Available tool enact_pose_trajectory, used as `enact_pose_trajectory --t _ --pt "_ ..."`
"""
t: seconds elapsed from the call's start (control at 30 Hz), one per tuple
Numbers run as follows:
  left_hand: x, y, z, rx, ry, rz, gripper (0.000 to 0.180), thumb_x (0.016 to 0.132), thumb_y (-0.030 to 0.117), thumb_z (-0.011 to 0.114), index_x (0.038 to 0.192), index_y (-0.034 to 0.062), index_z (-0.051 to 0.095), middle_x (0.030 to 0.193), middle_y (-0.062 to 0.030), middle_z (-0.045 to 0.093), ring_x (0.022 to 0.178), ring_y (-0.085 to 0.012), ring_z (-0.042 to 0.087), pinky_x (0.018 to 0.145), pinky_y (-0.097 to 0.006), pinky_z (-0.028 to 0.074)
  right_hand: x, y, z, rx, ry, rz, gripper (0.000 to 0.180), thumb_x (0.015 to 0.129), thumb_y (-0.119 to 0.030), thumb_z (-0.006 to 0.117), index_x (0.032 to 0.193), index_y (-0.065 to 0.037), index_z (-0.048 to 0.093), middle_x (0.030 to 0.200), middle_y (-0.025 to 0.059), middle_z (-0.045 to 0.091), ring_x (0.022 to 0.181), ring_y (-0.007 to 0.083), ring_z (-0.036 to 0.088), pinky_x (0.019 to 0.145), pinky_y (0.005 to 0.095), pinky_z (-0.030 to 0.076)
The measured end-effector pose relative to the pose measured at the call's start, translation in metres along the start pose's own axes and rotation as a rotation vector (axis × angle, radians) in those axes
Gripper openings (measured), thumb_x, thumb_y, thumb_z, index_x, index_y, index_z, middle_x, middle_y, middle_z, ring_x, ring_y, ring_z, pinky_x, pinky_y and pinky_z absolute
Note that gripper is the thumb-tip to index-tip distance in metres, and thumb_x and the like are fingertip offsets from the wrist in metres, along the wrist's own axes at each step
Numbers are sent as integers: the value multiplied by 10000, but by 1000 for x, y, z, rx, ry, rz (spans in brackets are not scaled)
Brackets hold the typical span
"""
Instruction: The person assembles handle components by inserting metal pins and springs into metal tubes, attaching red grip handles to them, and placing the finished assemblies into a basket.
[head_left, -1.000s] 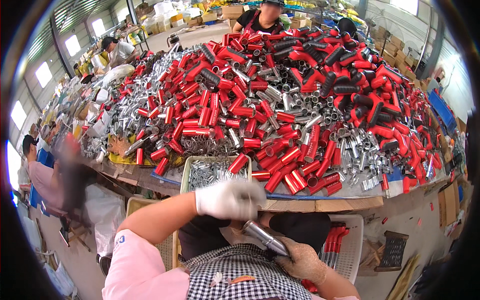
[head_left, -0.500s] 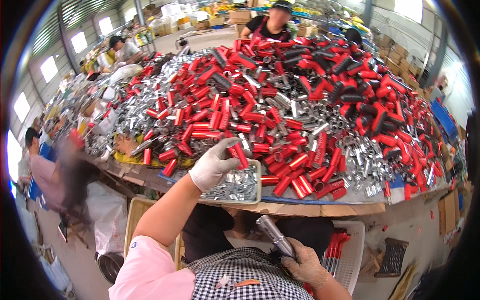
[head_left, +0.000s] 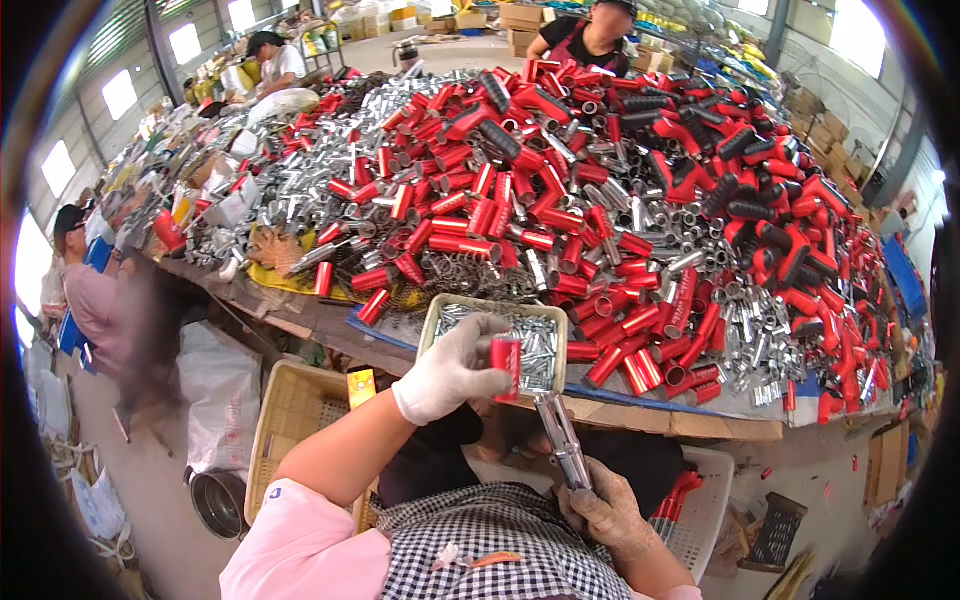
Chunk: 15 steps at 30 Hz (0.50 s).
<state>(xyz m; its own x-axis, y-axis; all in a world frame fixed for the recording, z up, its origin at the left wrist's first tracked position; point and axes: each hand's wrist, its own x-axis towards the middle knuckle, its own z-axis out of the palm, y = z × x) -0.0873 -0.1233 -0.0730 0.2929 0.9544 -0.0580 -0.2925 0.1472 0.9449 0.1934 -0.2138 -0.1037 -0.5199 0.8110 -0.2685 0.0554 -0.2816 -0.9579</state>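
My left hand (head_left: 450, 368), in a white glove, holds a short red tube (head_left: 505, 355) upright just above the near edge of a shallow tray of small silver parts (head_left: 443, 310). My right hand (head_left: 605, 510), in a worn glove, grips a silver metal rod (head_left: 562, 440) that points up toward the red tube; the rod's tip sits just below the tube and apart from it. Both hands are over my lap, in front of the table edge.
A huge heap of red tubes (head_left: 560, 190), black grips (head_left: 745, 210) and silver tubes (head_left: 290, 190) covers the long table (head_left: 660, 415). A yellow basket (head_left: 295, 410) and a white crate (head_left: 705, 510) stand below. Other people work at the left (head_left: 85, 290) and far side (head_left: 590, 30).
My left hand reached out to the pile, took a red tube and drew it back over the tray. My right hand raised the silver rod more upright.
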Motion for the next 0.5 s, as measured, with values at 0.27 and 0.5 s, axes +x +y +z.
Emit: enact_pose_trajectory --t 0.27,0.5 --pt "-19 8 -15 326 -260 -13 312 780 38 743 1070 -7 637 958 -24 655 910 -99 607 846 -262 483 1 -13 -3 -232 -17 12 630 892 -338 639 1367 34 456 893 104 643 732 173 620 673 295 507" --pt "-30 -5 -14 358 -214 -54 562 715 66 840 1176 -15 530 1052 -130 688 972 -188 655 899 -331 511 16 -8 7 -329 -223 59 629 931 -379 615 1395 2 430 958 115 634 815 193 619 757 319 504"
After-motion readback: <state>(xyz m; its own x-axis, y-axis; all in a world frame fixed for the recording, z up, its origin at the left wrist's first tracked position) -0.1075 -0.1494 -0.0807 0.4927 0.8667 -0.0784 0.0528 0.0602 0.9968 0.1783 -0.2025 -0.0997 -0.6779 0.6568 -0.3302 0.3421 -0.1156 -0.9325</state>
